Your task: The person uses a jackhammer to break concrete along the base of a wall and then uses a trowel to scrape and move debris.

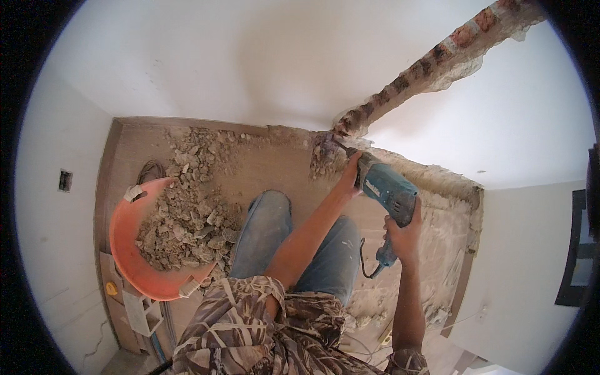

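Observation:
A teal rotary hammer drill (386, 185) slants across the middle of the view, held in both hands. My left hand (351, 177) is closed around its front end, close behind the bit. My right hand (405, 237) grips the rear handle, fingers wrapped round it. The thin dark bit (340, 145) points up and left at the broken masonry (325, 153) where wall meets floor; whether its tip touches cannot be made out. Just above, a rough channel (431, 62) cut into the white wall exposes red brick. A black cord (364, 265) hangs from the handle.
Rubble (194, 219) is heaped on the floor to the left, partly inside a tilted orange tub (125, 250). A coiled cable (152, 170) lies behind the tub. A white box-like frame (142, 312) stands at lower left. Along the right wall's foot runs a broken strip (431, 175).

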Demonstrator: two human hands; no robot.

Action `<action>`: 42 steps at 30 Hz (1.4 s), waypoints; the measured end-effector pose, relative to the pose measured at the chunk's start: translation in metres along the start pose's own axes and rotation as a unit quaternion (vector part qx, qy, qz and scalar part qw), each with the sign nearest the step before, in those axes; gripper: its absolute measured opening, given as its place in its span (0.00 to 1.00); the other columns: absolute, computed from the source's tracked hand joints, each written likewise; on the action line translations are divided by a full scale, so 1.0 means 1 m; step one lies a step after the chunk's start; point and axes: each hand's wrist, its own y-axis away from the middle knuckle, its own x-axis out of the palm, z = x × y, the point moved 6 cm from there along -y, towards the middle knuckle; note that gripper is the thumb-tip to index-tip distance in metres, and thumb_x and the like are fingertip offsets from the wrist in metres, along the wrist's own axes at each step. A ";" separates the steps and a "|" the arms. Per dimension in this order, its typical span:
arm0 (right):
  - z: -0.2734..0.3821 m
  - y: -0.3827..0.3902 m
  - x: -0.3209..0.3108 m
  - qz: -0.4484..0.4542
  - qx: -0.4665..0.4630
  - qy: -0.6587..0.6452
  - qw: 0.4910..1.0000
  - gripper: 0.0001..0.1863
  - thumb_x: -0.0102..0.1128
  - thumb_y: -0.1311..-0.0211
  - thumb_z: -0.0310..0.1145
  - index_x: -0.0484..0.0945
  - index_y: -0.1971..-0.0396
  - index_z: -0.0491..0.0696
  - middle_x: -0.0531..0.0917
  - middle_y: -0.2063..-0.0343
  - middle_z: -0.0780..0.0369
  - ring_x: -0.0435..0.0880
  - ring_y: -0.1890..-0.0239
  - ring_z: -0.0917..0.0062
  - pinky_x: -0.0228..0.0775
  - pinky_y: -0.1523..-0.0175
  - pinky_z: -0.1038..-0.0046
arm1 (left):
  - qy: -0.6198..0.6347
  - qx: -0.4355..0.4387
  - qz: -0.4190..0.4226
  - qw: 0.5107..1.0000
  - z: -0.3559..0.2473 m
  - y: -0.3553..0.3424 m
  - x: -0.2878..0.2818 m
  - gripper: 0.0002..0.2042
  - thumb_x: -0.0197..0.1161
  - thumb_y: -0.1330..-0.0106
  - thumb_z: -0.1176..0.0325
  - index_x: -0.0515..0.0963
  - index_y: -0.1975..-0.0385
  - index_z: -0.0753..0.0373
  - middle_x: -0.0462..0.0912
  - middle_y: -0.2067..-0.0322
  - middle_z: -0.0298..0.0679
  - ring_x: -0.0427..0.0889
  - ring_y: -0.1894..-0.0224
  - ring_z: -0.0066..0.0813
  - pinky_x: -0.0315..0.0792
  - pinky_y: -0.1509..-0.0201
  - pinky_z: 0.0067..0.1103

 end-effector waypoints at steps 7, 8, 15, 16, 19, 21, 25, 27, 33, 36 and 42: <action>0.000 -0.022 -0.015 -0.001 0.023 -0.021 1.000 0.45 0.60 0.50 0.23 0.49 0.31 0.43 0.77 0.69 0.59 0.78 0.76 0.77 0.75 0.78 0.73 | -0.011 -0.017 -0.050 0.999 0.010 -0.025 -0.006 0.24 0.55 0.33 0.41 0.79 0.56 0.58 0.84 0.59 0.39 0.83 0.57 0.35 0.77 0.49 0.35; 0.000 -0.027 -0.018 0.000 0.030 -0.023 0.999 0.44 0.60 0.50 0.23 0.50 0.32 0.43 0.77 0.69 0.59 0.78 0.76 0.77 0.75 0.78 0.73 | -0.022 -0.015 -0.059 0.998 0.011 -0.027 -0.007 0.25 0.55 0.33 0.41 0.79 0.56 0.58 0.84 0.58 0.39 0.83 0.57 0.35 0.77 0.49 0.35; 0.039 -0.075 -0.033 0.042 -0.020 -0.012 0.999 0.37 0.59 0.50 0.24 0.59 0.37 0.46 0.77 0.70 0.60 0.78 0.78 0.77 0.74 0.79 0.73 | 0.027 -0.024 -0.041 0.999 -0.001 -0.063 0.004 0.28 0.46 0.29 0.40 0.76 0.50 0.61 0.83 0.54 0.44 0.82 0.51 0.42 0.75 0.44 0.43; 0.051 -0.084 -0.031 0.057 -0.031 0.000 0.998 0.37 0.60 0.50 0.24 0.59 0.37 0.46 0.77 0.71 0.60 0.78 0.78 0.77 0.74 0.79 0.72 | 0.028 -0.015 -0.040 0.999 -0.010 -0.064 0.013 0.28 0.47 0.30 0.40 0.77 0.51 0.61 0.83 0.54 0.43 0.82 0.51 0.42 0.75 0.44 0.43; 0.067 -0.110 -0.029 0.089 -0.056 0.036 0.994 0.36 0.60 0.50 0.24 0.61 0.38 0.47 0.77 0.72 0.61 0.78 0.78 0.77 0.74 0.78 0.72 | 0.042 -0.004 -0.017 0.999 -0.022 -0.067 0.036 0.27 0.46 0.30 0.41 0.79 0.53 0.59 0.83 0.54 0.41 0.81 0.50 0.41 0.74 0.42 0.43; 0.071 -0.123 -0.027 0.108 -0.079 0.057 0.989 0.35 0.61 0.50 0.24 0.62 0.38 0.46 0.78 0.72 0.61 0.78 0.78 0.77 0.74 0.76 0.72 | 0.055 -0.016 -0.017 0.998 -0.025 -0.062 0.045 0.29 0.41 0.29 0.39 0.77 0.50 0.58 0.82 0.52 0.42 0.79 0.47 0.41 0.72 0.40 0.42; 0.090 -0.130 -0.009 0.127 -0.109 0.082 0.983 0.34 0.61 0.50 0.24 0.63 0.40 0.46 0.78 0.72 0.62 0.78 0.78 0.77 0.74 0.73 0.72 | 0.055 0.036 -0.050 0.997 -0.046 -0.065 0.030 0.31 0.37 0.28 0.38 0.76 0.48 0.57 0.81 0.50 0.41 0.78 0.45 0.40 0.71 0.38 0.41; 0.091 -0.134 -0.001 0.118 -0.137 0.128 0.975 0.33 0.61 0.50 0.24 0.64 0.40 0.46 0.79 0.71 0.61 0.78 0.78 0.77 0.74 0.72 0.71 | 0.076 0.042 -0.065 0.994 -0.048 -0.065 0.024 0.31 0.37 0.28 0.37 0.76 0.48 0.57 0.81 0.50 0.41 0.78 0.45 0.40 0.72 0.39 0.41; 0.075 -0.130 -0.001 0.141 -0.123 0.108 0.976 0.35 0.63 0.52 0.26 0.63 0.39 0.45 0.80 0.65 0.58 0.80 0.73 0.77 0.75 0.69 0.70 | 0.069 0.033 -0.075 0.994 -0.036 -0.060 0.013 0.31 0.38 0.28 0.38 0.76 0.47 0.57 0.81 0.50 0.41 0.79 0.46 0.40 0.74 0.41 0.38; 0.050 -0.105 -0.005 0.104 -0.212 0.165 0.958 0.38 0.63 0.52 0.25 0.61 0.37 0.45 0.80 0.60 0.55 0.81 0.70 0.76 0.76 0.70 0.70 | 0.039 0.048 0.013 0.998 -0.021 -0.044 0.006 0.31 0.40 0.29 0.37 0.76 0.48 0.58 0.81 0.51 0.41 0.80 0.48 0.39 0.75 0.42 0.36; -0.044 0.004 -0.008 0.092 -0.095 0.106 0.985 0.44 0.64 0.49 0.28 0.52 0.31 0.46 0.77 0.53 0.50 0.78 0.61 0.68 0.71 0.61 0.68 | -0.012 0.036 -0.018 0.999 0.029 0.034 -0.038 0.32 0.46 0.32 0.34 0.77 0.48 0.57 0.82 0.51 0.42 0.81 0.49 0.39 0.75 0.43 0.39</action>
